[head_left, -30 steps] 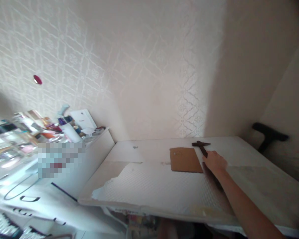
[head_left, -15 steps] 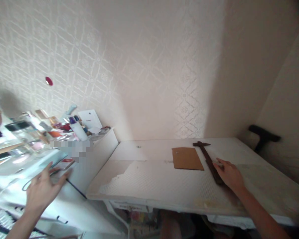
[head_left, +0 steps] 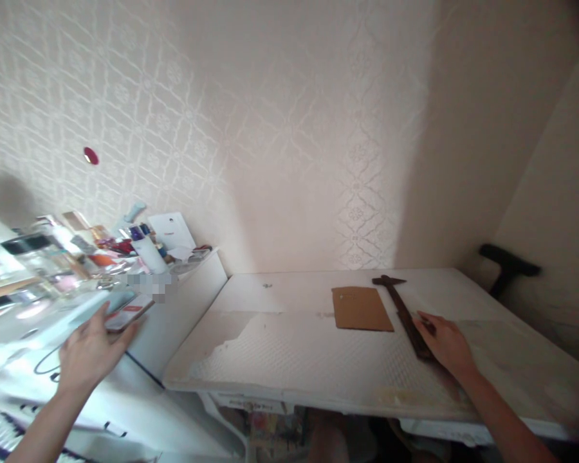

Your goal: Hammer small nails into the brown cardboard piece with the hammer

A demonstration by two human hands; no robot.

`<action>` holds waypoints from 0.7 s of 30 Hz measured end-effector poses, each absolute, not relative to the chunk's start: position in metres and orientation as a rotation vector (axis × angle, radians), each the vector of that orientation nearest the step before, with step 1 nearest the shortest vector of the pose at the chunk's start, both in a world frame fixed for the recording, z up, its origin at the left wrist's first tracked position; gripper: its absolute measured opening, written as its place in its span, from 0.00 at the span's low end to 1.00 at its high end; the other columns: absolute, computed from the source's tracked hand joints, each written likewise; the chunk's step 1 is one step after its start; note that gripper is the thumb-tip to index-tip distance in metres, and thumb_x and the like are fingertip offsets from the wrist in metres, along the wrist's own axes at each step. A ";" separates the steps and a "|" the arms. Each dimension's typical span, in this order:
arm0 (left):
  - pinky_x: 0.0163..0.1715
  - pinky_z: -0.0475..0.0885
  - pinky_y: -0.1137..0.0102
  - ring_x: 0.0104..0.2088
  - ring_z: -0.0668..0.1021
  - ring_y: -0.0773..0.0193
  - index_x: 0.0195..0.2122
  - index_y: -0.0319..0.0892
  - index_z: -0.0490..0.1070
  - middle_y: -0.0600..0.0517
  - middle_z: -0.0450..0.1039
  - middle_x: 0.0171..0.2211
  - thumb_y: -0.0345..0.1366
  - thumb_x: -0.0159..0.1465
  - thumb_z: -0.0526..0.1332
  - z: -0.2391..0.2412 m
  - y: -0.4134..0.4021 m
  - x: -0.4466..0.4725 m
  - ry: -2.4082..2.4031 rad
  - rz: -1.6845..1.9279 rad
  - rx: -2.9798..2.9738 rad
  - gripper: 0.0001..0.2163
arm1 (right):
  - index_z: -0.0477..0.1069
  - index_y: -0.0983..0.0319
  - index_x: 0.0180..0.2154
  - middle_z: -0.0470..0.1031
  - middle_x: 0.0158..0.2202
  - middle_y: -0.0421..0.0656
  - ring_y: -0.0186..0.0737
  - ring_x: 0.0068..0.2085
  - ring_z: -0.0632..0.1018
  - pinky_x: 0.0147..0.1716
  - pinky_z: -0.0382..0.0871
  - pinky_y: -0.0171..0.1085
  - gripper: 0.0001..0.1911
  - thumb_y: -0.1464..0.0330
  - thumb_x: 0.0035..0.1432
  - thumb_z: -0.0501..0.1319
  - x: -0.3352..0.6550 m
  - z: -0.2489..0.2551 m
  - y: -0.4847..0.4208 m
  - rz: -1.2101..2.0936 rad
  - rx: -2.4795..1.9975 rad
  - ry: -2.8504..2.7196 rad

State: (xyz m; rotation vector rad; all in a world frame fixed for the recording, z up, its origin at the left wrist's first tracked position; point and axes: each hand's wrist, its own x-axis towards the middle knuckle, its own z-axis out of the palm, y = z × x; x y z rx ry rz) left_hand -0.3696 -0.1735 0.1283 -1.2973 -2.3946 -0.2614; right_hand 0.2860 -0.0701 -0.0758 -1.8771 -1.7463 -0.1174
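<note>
A dark, rusty hammer [head_left: 401,308] lies on the white table [head_left: 294,360], its head toward the wall. My right hand [head_left: 444,342] rests flat on the table at the near end of the handle, its loosely spread fingers touching it. A brown cardboard piece [head_left: 361,308] lies just left of the hammer. My left hand [head_left: 92,350] reaches out open over the white cabinet [head_left: 174,321] on the left. Its fingertips are at a phone with a red-and-white screen [head_left: 128,311].
The cabinet top holds several bottles, tubes and a white card [head_left: 171,231], all crowded together. The table's surface layer is peeled at the front left [head_left: 222,328]. A dark chair armrest [head_left: 509,263] stands at the right by the wall. A red dot [head_left: 91,155] is on the wallpaper.
My right hand slid from the hammer's head end back to the handle's near end. My left hand came into view and moved up to the phone.
</note>
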 end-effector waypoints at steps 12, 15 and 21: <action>0.48 0.59 0.53 0.55 0.64 0.46 0.62 0.44 0.43 0.48 0.61 0.57 0.58 0.58 0.40 0.137 -0.152 -0.373 -2.364 -0.420 -1.408 0.35 | 0.73 0.64 0.43 0.76 0.41 0.48 0.48 0.42 0.74 0.45 0.66 0.44 0.25 0.56 0.58 0.46 0.290 -0.082 -0.069 -0.159 -1.840 -1.768; 0.46 0.62 0.53 0.54 0.66 0.43 0.61 0.36 0.46 0.40 0.63 0.55 0.58 0.56 0.44 0.136 -0.151 -0.393 -2.353 -0.515 -1.413 0.38 | 0.73 0.64 0.41 0.76 0.40 0.48 0.47 0.41 0.75 0.44 0.66 0.44 0.25 0.55 0.58 0.46 0.292 -0.084 -0.068 -0.178 -1.781 -1.780; 0.37 0.67 0.54 0.51 0.69 0.44 0.55 0.38 0.60 0.44 0.73 0.45 0.59 0.58 0.35 0.138 -0.150 -0.448 -2.585 -0.631 -1.356 0.35 | 0.73 0.64 0.41 0.76 0.41 0.48 0.48 0.41 0.75 0.42 0.67 0.44 0.25 0.55 0.58 0.46 0.294 -0.087 -0.067 -0.215 -1.765 -1.804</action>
